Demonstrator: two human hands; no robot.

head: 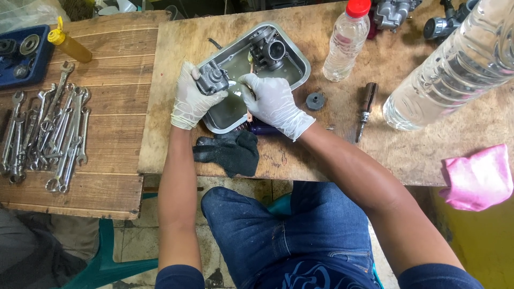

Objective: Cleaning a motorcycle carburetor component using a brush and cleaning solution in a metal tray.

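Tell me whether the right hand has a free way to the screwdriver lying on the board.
Probably yes: the right hand is at the metal tray, and bare board lies between it and the screwdriver; only a small grey disc sits nearby.

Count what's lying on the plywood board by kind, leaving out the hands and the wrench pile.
Clear plastic bottles: 2
Metal tray: 1
Carburetor parts: 2
Black cloth: 1
Pink cloth: 1
Screwdriver: 1
Round grey cap: 1
Total: 9
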